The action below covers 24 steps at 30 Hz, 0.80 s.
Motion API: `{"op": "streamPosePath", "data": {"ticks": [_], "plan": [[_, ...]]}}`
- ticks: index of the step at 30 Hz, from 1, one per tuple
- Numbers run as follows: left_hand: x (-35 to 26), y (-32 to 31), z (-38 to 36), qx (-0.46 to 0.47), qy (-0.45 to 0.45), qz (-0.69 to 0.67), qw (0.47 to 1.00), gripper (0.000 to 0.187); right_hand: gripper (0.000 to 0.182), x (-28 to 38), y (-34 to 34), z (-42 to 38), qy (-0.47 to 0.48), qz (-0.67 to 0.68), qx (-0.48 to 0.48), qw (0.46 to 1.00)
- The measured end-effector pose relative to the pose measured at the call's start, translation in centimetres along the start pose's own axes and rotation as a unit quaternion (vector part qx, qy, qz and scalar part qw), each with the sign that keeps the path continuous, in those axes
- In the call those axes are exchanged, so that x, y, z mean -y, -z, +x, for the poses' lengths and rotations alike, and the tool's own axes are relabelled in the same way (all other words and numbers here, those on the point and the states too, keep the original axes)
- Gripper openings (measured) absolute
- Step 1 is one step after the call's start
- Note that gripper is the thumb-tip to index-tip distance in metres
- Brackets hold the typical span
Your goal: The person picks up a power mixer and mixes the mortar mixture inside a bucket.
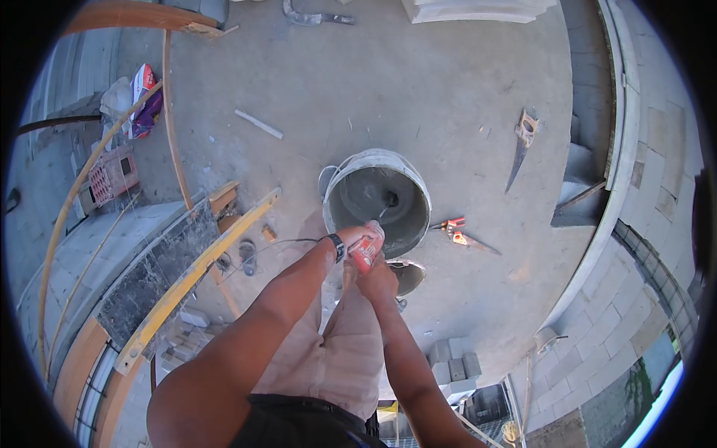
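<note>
Both of my hands grip a red power drill that points down into a large bucket. My left hand, with a dark watch at the wrist, is closed around its front part. Lower down, my right hand is wrapped around the rear of the drill. A thin mixing rod runs from the drill into the grey wet mix, and its lower end is hidden there. Beside my right hand, a smaller bucket stands partly covered by the large one and my hand.
Right of the bucket lie red-handled pliers and a handsaw; a larger handsaw lies farther off. A yellow level leans at left. A cable trails left from my hands. Grey blocks are stacked by my right arm.
</note>
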<state>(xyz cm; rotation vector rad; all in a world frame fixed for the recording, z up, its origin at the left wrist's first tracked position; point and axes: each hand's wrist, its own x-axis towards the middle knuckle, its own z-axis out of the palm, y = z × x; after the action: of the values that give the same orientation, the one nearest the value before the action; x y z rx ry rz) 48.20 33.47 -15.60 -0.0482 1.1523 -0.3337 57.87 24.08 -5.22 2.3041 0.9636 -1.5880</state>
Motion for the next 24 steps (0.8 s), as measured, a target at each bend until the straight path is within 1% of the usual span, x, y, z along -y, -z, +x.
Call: {"op": "streamPosePath", "data": {"ticks": [1, 2, 3, 4, 5, 6, 7, 8, 10, 11, 12, 13, 14, 15, 16, 17, 18, 20, 21, 22, 24], "plan": [[-0.5, -0.7, -0.3, -0.023, 0.027, 0.007, 0.999, 0.029, 0.067, 0.2, 0.7, 0.1, 0.002, 0.000, -0.003, 1.000], [-0.8, -1.0, -0.4, -0.022, 0.024, 0.008, 0.999, 0.029, 0.064, 0.3, 1.7, 0.4, -0.013, 0.016, 0.021, 1.000], [-0.7, -0.7, 0.5, 0.025, 0.006, -0.020, 0.999, 0.026, 0.061, 0.3, 2.7, 0.8, -0.028, 0.033, 0.045, 0.998], [-0.9, -0.9, 0.6, 0.072, -0.011, -0.048, 0.996, 0.022, 0.061, 0.3, 3.5, 1.2, -0.027, 0.032, 0.042, 0.998], [-1.2, -1.1, 1.0, 0.073, -0.013, -0.048, 0.996, 0.022, 0.057, 0.2, 4.3, 1.6, -0.015, 0.052, 0.053, 0.997], [-1.7, -1.6, 0.9, 0.073, -0.004, -0.084, 0.994, 0.016, 0.054, 0.1, 4.9, 2.1, -0.004, 0.072, 0.065, 0.995], [-2.2, -2.0, 0.8, 0.073, 0.005, -0.120, 0.990, 0.012, 0.054, -0.5, 4.6, 2.9, -0.004, 0.071, 0.065, 0.995], [-2.7, -2.5, 0.7, 0.073, 0.005, -0.121, 0.990, 0.012, 0.051, -1.0, 4.2, 3.7, 0.005, 0.080, 0.059, 0.995], [-2.7, -2.5, 1.3, 0.018, -0.050, -0.078, 0.996, 0.016, 0.049, -0.4, 5.0, 3.8, 0.011, 0.088, 0.055, 0.995], [-2.0, -1.8, 1.9, 0.088, -0.143, -0.090, 0.982, 0.014, 0.048, -0.3, 5.5, 3.6, 0.012, 0.069, 0.049, 0.996], [-1.6, -1.6, 1.4, 0.086, -0.143, -0.091, 0.982, 0.014, 0.048, 0.1, 5.9, 3.5, 0.014, 0.050, 0.044, 0.998], [-1.2, -1.4, 0.8, 0.060, -0.167, -0.118, 0.977, 0.013, 0.048, 0.2, 5.8, 3.5, 0.016, 0.050, 0.045, 0.998], [-1.0, -1.2, 0.2, 0.033, -0.192, -0.143, 0.970, 0.013, 0.048, 0.2, 5.6, 3.4, 0.047, 0.037, 0.028, 0.998], [-0.5, -0.7, 0.5, 0.033, -0.192, -0.142, 0.971, 0.013, 0.049, 0.1, 5.5, 3.2, 0.076, 0.023, 0.010, 0.997], [0.3, 0.1, 1.3, 0.029, -0.196, -0.176, 0.964, 0.007, 0.049, 0.0, 5.1, 3.1, 0.074, 0.023, 0.010, 0.997], [1.0, 0.9, 2.2, 0.025, -0.199, -0.210, 0.957, 0.005, 0.052, 0.1, 4.6, 3.1, 0.090, -0.005, 0.015, 0.996], [1.6, 1.8, 2.3, 0.025, -0.199, -0.211, 0.957, 0.005, 0.056, 0.1, 4.0, 3.1, 0.106, -0.033, 0.020, 0.994], [2.6, 3.6, 2.2, 0.070, -0.179, -0.172, 0.966, 0.036, 0.059, 0.0, 2.6, 2.8, 0.105, -0.044, 0.011, 0.993], [1.8, 2.0, -0.2, 0.067, -0.170, -0.194, 0.964, 0.040, 0.062, 0.0, 2.1, 2.7, 0.104, -0.055, 0.001, 0.993], [1.7, 1.8, -0.6, 0.067, -0.170, -0.195, 0.964, 0.040, 0.062, 0.5, 2.1, 2.3, 0.103, -0.056, 0.002, 0.993], [1.5, 1.6, -0.7, 0.074, -0.188, -0.176, 0.963, 0.041, 0.067, 1.2, 1.9, 1.4, 0.046, -0.055, 0.020, 0.997]]}}
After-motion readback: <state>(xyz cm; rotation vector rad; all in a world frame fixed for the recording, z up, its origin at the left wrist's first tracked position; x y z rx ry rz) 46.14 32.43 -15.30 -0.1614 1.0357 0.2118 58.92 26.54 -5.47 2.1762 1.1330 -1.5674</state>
